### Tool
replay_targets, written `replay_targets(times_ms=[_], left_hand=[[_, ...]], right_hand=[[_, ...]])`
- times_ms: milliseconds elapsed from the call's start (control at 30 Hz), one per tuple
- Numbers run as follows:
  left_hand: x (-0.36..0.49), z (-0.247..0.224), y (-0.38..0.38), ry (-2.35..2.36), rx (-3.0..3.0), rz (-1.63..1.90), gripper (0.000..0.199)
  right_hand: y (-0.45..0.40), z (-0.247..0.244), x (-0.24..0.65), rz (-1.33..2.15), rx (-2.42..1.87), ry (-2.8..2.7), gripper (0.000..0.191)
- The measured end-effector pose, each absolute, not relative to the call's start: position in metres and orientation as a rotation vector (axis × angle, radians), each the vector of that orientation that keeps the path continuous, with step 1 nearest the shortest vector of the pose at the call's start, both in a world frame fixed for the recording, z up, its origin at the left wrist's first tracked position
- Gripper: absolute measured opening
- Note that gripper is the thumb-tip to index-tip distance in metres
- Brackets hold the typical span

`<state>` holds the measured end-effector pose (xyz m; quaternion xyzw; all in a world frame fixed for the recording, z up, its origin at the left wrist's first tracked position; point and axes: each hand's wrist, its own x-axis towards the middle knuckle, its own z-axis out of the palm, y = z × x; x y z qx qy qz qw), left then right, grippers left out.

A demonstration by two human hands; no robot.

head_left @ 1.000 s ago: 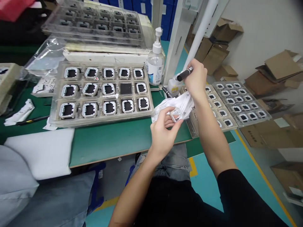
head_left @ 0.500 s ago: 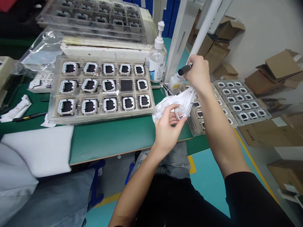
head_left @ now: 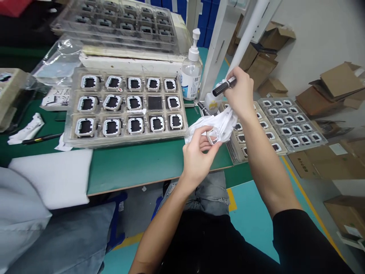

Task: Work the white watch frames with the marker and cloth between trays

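Note:
My left hand (head_left: pixel 196 154) pinches a small white square frame (head_left: pixel 212 135) between thumb and fingers, above the front of the bench. Behind the frame spreads a crumpled white cloth (head_left: pixel 205 122), its right end reaching up below my right hand. My right hand (head_left: pixel 241 89) is closed around a black marker (head_left: pixel 224 86), which points left. Whether these fingers also grip the cloth, I cannot tell. To the left lies a clear plastic tray (head_left: pixel 125 141) with rows of similar white frames; one pocket (head_left: pixel 154 102) in its middle row holds no frame.
A pump bottle (head_left: pixel 191 74) stands behind the tray, near a white post (head_left: pixel 216 49). Another marker (head_left: pixel 203 108) lies by a small white bottle (head_left: pixel 212 102). More frame trays (head_left: pixel 293 123) are at right. A person's sleeve (head_left: pixel 21 205) is at lower left. Cardboard boxes (head_left: pixel 330 91) stand beyond.
My right hand has shifted slightly down, and the marker now shows more of its length. My left hand with the frame has moved a little left. The view has shifted slightly.

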<state>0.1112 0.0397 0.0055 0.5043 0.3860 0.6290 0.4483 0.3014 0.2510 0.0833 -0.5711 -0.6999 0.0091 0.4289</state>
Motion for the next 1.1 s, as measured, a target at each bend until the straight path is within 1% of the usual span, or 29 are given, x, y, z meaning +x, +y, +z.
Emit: replay_targets(times_ms=[100, 267, 367, 567, 800, 1100], left_hand=[[0.092, 0.002, 0.032, 0.978, 1.268, 1.541, 0.043], [0.041, -0.009, 0.011, 1.122, 1.242, 1.579, 0.05], [0.015, -0.011, 0.001, 1.261, 1.171, 1.647, 0.054], [0.009, -0.007, -0.003, 1.323, 1.133, 1.671, 0.053], [0.015, -0.01, 0.002, 1.345, 1.16, 1.61, 0.052], [0.012, -0.013, 0.004, 1.388, 1.162, 1.559, 0.055]], right_hand=[[0.211, 0.068, 0.287, 0.134, -1.181, -1.583, 0.024], [0.126, 0.039, 0.269, 0.427, -0.919, -1.379, 0.028], [0.096, 0.029, 0.267, 0.559, -0.801, -1.338, 0.033], [0.077, 0.018, 0.261, 0.804, -0.752, -1.107, 0.039], [0.065, 0.017, 0.254, 0.887, -0.707, -0.968, 0.049], [0.062, 0.021, 0.265, 0.994, -0.584, -0.987, 0.049]])
